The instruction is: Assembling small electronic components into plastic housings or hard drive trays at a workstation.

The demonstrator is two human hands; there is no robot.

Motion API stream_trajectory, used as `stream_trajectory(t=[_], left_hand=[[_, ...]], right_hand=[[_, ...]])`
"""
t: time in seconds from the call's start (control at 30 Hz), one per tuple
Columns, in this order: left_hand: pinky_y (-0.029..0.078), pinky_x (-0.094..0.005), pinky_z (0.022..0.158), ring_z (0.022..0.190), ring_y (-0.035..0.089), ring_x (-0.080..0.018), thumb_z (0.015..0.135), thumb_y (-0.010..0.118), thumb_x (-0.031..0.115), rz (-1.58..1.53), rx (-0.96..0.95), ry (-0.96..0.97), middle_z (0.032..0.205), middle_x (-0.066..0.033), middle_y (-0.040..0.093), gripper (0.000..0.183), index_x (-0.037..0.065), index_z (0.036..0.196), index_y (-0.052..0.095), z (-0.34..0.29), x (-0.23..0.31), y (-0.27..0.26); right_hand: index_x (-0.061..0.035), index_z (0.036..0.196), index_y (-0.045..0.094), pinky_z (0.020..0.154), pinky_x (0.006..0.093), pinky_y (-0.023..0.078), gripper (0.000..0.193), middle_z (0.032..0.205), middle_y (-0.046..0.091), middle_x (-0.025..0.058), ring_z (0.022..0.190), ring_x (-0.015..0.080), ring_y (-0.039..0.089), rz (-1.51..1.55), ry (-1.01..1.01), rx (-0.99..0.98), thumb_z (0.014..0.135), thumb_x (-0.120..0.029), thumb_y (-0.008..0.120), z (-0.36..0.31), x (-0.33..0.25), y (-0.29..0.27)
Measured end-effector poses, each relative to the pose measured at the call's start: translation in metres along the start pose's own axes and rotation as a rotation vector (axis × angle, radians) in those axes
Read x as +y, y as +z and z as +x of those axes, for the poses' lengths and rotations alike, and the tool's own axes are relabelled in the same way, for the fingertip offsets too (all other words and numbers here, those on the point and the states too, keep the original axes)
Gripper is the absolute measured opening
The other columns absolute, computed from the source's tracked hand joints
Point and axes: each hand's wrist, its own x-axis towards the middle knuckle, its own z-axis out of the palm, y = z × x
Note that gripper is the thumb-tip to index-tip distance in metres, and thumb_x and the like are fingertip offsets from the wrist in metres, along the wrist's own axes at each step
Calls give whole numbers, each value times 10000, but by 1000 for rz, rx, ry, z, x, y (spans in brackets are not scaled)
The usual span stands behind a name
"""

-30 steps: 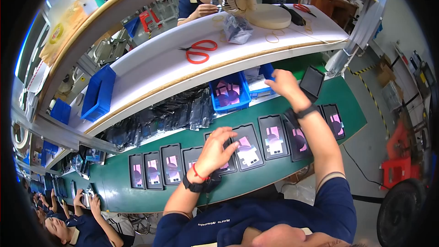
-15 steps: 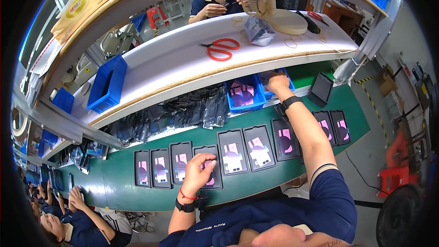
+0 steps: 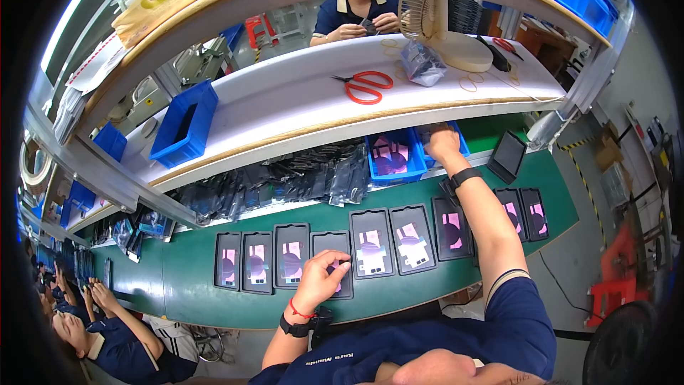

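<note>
We list: blk trays (image 3: 370, 219), row along tabletop's (image 3: 189, 271) front edge, pink/white pcs (image 3: 370, 248) inside; L hand (image 3: 320, 279) over one, fingers curled, can't tell if pinching. Rear edge: blue bin (image 3: 400, 177), pink/dark pcs (image 3: 390, 160); adj. blue bin (image 3: 463, 145), R hand (image 3: 444, 143) inside, fingers hidden, grip can't tell.

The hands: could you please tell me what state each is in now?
Left hand: half-curled over a black tray; cannot tell if holding anything.
Right hand: in a blue bin; open or closed cannot be told.
</note>
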Motion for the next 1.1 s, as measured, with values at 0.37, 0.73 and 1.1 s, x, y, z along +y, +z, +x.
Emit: stream_trajectory(t=[0.37, 0.73, 1.1], left_hand=[[481, -279, 705, 829, 613, -176, 834, 608, 79, -255, -20, -50, 875, -71, 645, 114, 1, 911, 641, -3, -7, 15], [387, -527, 983, 1189, 460, -365, 928, 482, 174, -1544, -339, -177, 1291, -150, 469, 465, 43, 1346, 328, 30, -9, 34], [549, -408, 775, 1017, 598, -270, 861, 571, 63, -1203, 631, -151, 1088, -145, 595, 348, -2, 1190, 482, -111, -74, -89]], right_hand=[[53, 945, 592, 656, 295, 505, 241, 868, 649, 128, 755, 186, 635, 1498, 168, 287, 724, -4, 673, -15, 52, 8], [12, 939, 619, 572, 251, 481, 138, 785, 609, 37, 652, 81, 568, 1321, -443, -442, 840, -79, 590, -197, -90, -15], [14, 709, 622, 518, 263, 399, 200, 610, 577, 9, 581, 60, 483, 1072, -742, -466, 781, -165, 674, -208, -290, 33]])
